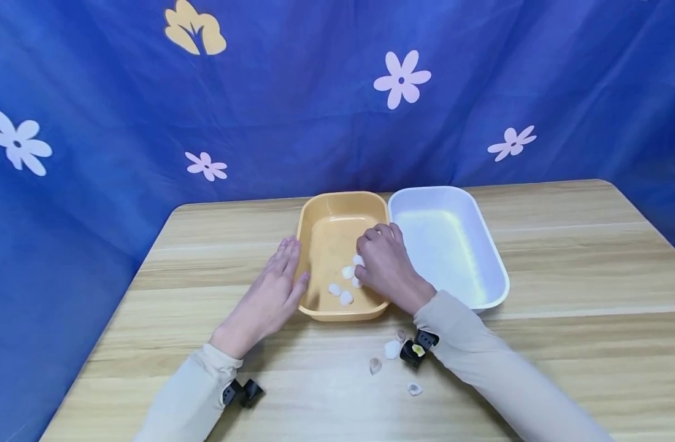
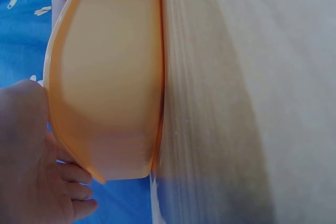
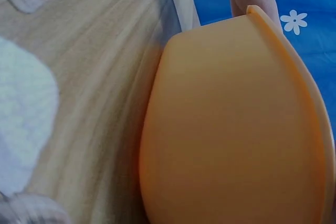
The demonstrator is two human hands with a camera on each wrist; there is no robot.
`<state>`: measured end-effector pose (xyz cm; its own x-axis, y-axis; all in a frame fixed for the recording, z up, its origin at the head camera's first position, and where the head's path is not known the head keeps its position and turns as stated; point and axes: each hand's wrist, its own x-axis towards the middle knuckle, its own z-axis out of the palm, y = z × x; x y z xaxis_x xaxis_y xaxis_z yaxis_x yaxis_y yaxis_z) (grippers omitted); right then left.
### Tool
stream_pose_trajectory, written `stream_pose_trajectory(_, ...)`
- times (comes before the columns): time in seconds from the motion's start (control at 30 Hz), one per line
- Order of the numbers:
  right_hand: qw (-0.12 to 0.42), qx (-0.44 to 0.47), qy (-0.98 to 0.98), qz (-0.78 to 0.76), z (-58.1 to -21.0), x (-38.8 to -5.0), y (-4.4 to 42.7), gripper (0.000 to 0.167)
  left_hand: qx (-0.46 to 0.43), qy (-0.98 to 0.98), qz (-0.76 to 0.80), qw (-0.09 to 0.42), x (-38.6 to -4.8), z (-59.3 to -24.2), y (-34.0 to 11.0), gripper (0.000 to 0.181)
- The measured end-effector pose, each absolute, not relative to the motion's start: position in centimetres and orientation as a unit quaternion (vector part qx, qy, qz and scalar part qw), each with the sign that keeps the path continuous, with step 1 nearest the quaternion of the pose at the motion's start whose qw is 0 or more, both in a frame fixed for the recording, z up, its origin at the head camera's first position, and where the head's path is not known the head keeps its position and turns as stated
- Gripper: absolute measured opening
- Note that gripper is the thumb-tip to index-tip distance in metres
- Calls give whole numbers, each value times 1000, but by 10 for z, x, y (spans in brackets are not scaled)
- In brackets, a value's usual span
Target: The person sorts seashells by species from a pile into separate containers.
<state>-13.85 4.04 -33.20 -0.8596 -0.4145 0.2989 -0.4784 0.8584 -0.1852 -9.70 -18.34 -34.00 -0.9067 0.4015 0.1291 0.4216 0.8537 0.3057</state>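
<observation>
Pale beige fabric sleeves [image 1: 497, 362]; orange rectangular plastic tray [image 1: 327, 245]

Left hand [image 1: 268, 298]: fingers straight and close together along the tray's left rim, thumb reaching over it. Right hand [image 1: 387, 261]: fingers bent down into the tray's right side; cannot tell whether they pinch anything. Small white shells [image 1: 346, 298]: five visible on the tray floor, in its near half, some partly covered by the right hand. White rectangular plastic basin [image 1: 439, 252]: just right of the tray. Four loose shells [image 1: 392, 350]: on the light wood-grain table [image 1: 580, 276], in front of the tray, one plain white.
</observation>
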Motion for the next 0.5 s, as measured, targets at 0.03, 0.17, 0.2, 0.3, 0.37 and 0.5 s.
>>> stream_pose_trajectory(0.03, 123, 232, -957, 125, -333, -138, 40, 13, -214, -962, -165, 30, -97, -340, -184, 63)
stream_pose_trajectory(0.17, 114, 229, -962, 100, -336, -136, 39, 15, -213, -963, -164, 31, -96, -342, -185, 63)
stream_pose_trajectory(0.2, 110, 228, -963, 93, -336, -135, 38, 16, -213, -963, -163, 31, -96, -342, -185, 63)
stream_pose_trajectory(0.3, 98, 229, -965, 86, -336, -133, 39, 15, -213, -962, -166, 29, -96, -342, -185, 63)
stream_pose_trajectory(0.37, 97, 229, -964, 96, -334, -131, 40, 16, -215, -962, -166, 28, -95, -341, -185, 63)
stream_pose_trajectory(0.5, 122, 238, -954, 133, -325, -125, 47, 18, -215, -962, -165, 29, -95, -340, -185, 63)
